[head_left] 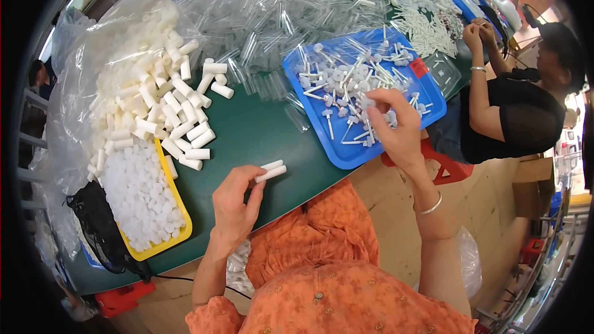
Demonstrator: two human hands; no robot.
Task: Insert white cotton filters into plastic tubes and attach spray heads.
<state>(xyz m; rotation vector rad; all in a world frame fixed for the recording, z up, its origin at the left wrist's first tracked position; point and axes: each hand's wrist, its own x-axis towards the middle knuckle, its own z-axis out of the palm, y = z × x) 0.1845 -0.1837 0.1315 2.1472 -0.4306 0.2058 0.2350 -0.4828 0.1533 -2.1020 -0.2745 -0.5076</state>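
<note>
My left hand (235, 203) is above the front of the table, its thumb and fingers closed on what look like two slim white foam cylinders (271, 174), lying side by side. My right hand (399, 125) is over a blue tray (339, 156) with thumb and forefinger curved toward each other. A small whitish piece shows at those fingertips, but it blends with the parts behind it. Many translucent white plastic caps with thin white stems (330, 125) lie jumbled in this tray.
White foam cylinders (179, 108) spill from a clear bag on the left. Beside them, a yellow tray (185, 233) holds small white caps, next to black mesh (99, 222). Clear plastic tubes (260, 18) are heaped at the back. A co-worker (513, 96) sits at right.
</note>
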